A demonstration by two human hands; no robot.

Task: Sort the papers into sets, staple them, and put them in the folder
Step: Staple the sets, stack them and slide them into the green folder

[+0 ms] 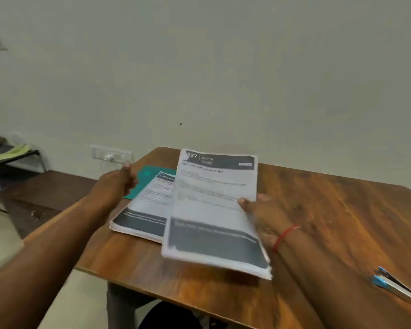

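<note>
The right hand [261,214] grips a thick stack of papers [214,210] by one side, thumb on top. It holds the stack tilted above the middle of the table [330,210]. The left hand [119,184] hovers over the table's left side, fingers loosely curled, holding nothing. A second pile [140,210] lies there, partly on the teal folder [150,174]. The stapler [394,283] sits at the table's right edge. One hand may be too weak for so many sheets. Some could slide out and mix with the second pile.
</note>
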